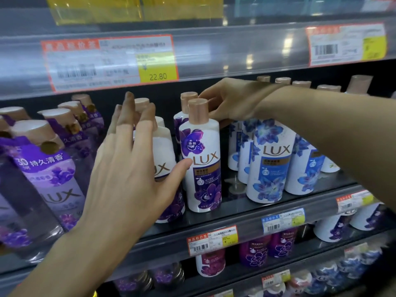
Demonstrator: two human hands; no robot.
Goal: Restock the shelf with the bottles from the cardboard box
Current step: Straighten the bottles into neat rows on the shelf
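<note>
A white LUX bottle with purple flowers (202, 159) stands upright near the front edge of the dark shelf (246, 207). My right hand (230, 101) reaches behind it, fingers curled around its shoulder just below the rose-gold cap. My left hand (128, 168) lies flat with fingers spread against a second purple-flower bottle (165, 155) just to the left, the thumb touching the front bottle's label. Another matching bottle stands behind the front one. The cardboard box is out of view.
Clear purple LUX bottles (49, 168) fill the shelf's left part. White bottles with blue flowers (270, 159) stand to the right. A price-tag rail (111, 63) runs close overhead. Lower shelves (257, 254) hold more bottles.
</note>
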